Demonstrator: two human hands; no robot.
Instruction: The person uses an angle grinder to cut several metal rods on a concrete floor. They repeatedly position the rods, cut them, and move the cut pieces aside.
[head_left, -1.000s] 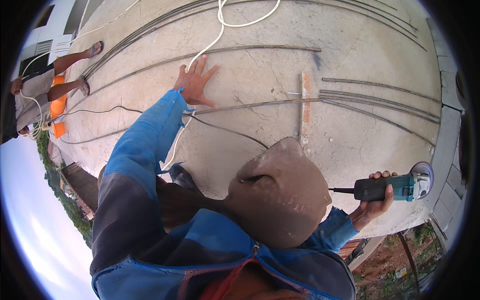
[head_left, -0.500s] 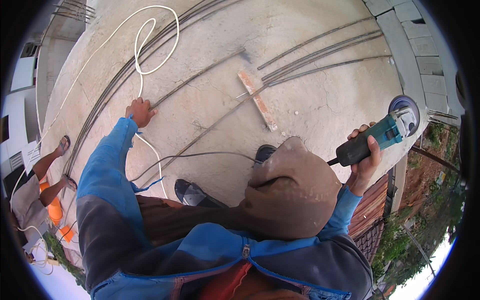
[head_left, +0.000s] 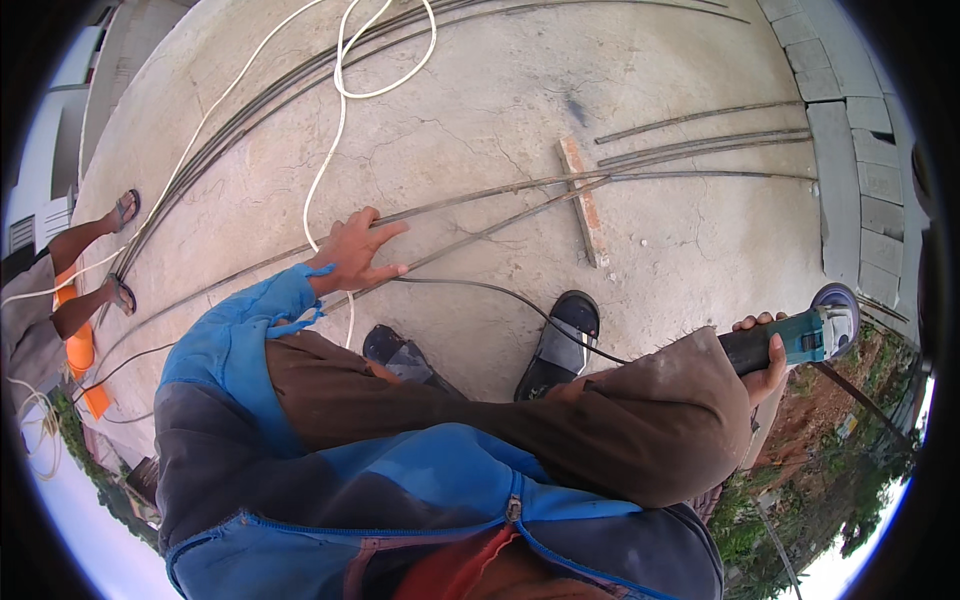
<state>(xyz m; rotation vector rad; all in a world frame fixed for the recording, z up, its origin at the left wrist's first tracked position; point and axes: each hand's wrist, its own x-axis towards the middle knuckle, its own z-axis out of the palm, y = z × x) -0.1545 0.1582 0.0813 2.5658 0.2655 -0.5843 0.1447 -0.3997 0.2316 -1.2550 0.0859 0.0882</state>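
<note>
My left hand (head_left: 355, 255) is open, fingers spread just over two long steel rods (head_left: 455, 199) near the white cable; I cannot tell whether it touches them. My right hand (head_left: 763, 374) grips a teal-and-black angle grinder (head_left: 800, 340) with a disc, beside my right knee. The rods cross a short, orange-stained batten (head_left: 590, 230) on the cracked concrete, and several further rods (head_left: 700, 115) lie to its right. A black cable (head_left: 500, 290) runs from the left toward my leg. My sandalled feet (head_left: 560, 340) are on the concrete.
Another person's legs and sandalled feet (head_left: 80, 240) are at the left, by orange containers (head_left: 80, 345). A looping white cable (head_left: 340, 135) and long bundled rods (head_left: 230, 130) cross the slab. Grey blocks (head_left: 830, 185) line the right edge, with a drop to soil and plants (head_left: 830, 430) beyond.
My left hand has dropped lower, fingers spreading again after curling on a rod. The long rod now reaches across the batten. The grinder is lower, beside my knee, and both my feet show.
</note>
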